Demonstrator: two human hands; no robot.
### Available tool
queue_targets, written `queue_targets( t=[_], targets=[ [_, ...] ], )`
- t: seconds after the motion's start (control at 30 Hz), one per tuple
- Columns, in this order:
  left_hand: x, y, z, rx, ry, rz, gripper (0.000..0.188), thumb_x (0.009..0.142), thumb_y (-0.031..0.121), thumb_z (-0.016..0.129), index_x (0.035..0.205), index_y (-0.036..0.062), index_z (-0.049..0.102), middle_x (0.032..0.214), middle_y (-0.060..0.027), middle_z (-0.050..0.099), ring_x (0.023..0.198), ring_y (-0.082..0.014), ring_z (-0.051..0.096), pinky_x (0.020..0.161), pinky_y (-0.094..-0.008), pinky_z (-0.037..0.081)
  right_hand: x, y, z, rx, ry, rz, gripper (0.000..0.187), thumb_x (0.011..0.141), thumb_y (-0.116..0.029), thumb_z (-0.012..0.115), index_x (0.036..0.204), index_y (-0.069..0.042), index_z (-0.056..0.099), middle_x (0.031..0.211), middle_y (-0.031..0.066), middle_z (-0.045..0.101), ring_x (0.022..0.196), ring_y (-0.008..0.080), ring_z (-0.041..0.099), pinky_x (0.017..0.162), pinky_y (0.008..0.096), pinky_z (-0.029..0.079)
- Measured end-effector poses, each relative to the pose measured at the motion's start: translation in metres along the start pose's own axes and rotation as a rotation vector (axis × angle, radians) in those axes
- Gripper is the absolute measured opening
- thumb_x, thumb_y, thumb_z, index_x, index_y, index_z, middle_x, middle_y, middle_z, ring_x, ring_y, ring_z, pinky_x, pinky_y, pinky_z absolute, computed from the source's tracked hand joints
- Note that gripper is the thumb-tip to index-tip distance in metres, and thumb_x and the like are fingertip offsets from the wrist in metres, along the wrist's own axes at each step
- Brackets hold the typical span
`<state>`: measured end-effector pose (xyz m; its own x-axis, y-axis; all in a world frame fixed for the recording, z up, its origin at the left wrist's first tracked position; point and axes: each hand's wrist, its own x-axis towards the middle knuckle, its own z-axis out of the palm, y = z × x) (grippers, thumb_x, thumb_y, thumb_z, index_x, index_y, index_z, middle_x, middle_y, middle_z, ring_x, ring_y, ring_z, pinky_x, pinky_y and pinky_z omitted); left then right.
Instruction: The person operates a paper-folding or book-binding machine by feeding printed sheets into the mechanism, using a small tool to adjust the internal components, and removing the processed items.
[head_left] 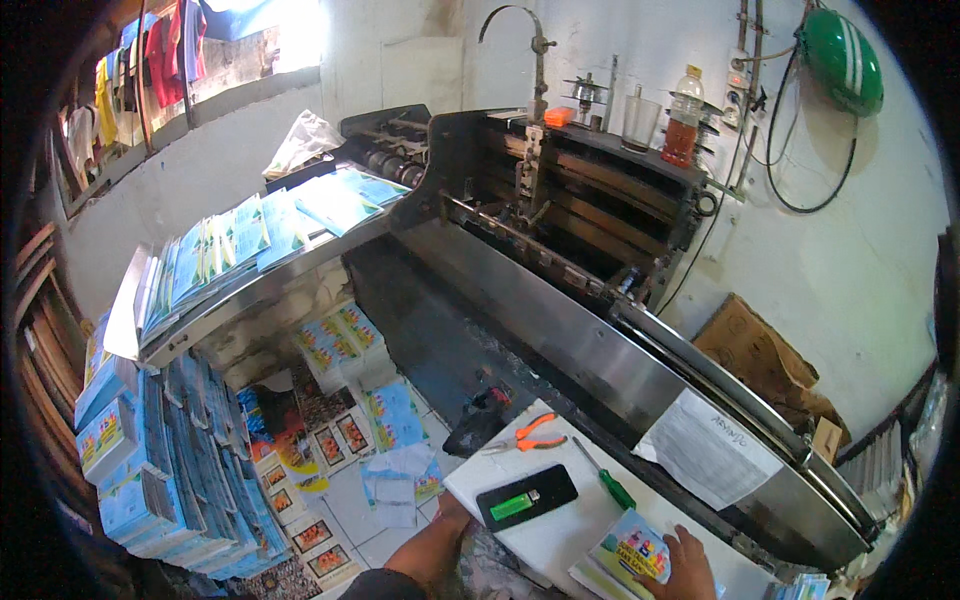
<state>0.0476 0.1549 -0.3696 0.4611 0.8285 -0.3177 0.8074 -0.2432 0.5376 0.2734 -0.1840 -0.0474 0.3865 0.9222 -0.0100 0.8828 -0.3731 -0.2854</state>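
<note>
My right hand (690, 570) is on a small stack of blue-and-white printed booklets (625, 555) at the near end of a white board (540, 545). Its thumb lies over the cover while the fingers curl at the right side. At the board's left edge is my left hand (453, 512), its fingers mostly hidden. Between the hands, a black phone (555, 485) lies flat with a green lighter (516, 504) on top. Orange-handled pliers (538, 433) and a green-handled screwdriver (612, 487) lie farther back on the board.
Tall piles of blue booklets (150, 490) stand on the floor at left. A large printing machine (560, 310) fills the middle, with more printed sheets (240, 235) on its left table. A paper sheet (710, 450) hangs on its metal side. Loose sheets (400, 470) lie on the floor.
</note>
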Motion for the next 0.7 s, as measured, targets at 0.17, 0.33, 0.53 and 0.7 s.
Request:
queue_targets(
  t=[0.17, 0.33, 0.53, 0.7],
  targets=[
    [-0.02, -0.004, 0.019, -0.025, 0.036, 0.034, 0.04, 0.085, 0.036, 0.059, 0.111, 0.0066, 0.067, 0.112, -0.0176, 0.067, 0.109, -0.0317, 0.064, 0.092, -0.0403, 0.051, -0.07, 0.012, 0.052, -0.021, -0.049, 0.074, 0.08, 0.082, -0.044, 0.069, 0.147, -0.009, 0.038, 0.15, 0.0169, 0.037, 0.135, 0.0394, 0.035, 0.111, 0.0522, 0.029],
    [-0.056, 0.01, 0.004, 0.056, 0.029, -0.05, 0.042, 0.086, 0.038, 0.057, 0.111, 0.0059, 0.067, 0.113, -0.0186, 0.067, 0.109, -0.0324, 0.064, 0.092, -0.0402, 0.051, -0.091, 0.013, 0.064, -0.047, -0.088, 0.127, 0.085, 0.083, -0.047, 0.067, 0.152, -0.012, 0.031, 0.155, 0.0154, 0.032, 0.138, 0.0376, 0.033, 0.111, 0.0543, 0.028],
    [-0.081, 0.014, -0.014, 0.036, 0.032, -0.261, 0.065, 0.092, 0.057, 0.038, 0.11, 0.0026, 0.069, 0.117, -0.0248, 0.065, 0.113, -0.0401, 0.061, 0.097, -0.0455, 0.047, -0.115, 0.018, 0.061, -0.138, 0.049, 0.08, 0.082, 0.067, -0.049, 0.079, 0.133, -0.007, 0.052, 0.14, 0.0213, 0.046, 0.128, 0.04, 0.044, 0.102, 0.0603, 0.037],
    [-0.083, 0.002, -0.008, -0.003, 0.039, -0.22, 0.065, 0.091, 0.059, 0.041, 0.116, 0.0053, 0.067, 0.119, -0.0265, 0.063, 0.116, -0.0412, 0.058, 0.099, -0.0463, 0.045, -0.114, 0.019, 0.056, -0.13, 0.009, 0.109, 0.075, 0.07, -0.041, 0.079, 0.131, -0.007, 0.053, 0.139, 0.0156, 0.047, 0.127, 0.035, 0.044, 0.102, 0.0519, 0.039]
  ],
)
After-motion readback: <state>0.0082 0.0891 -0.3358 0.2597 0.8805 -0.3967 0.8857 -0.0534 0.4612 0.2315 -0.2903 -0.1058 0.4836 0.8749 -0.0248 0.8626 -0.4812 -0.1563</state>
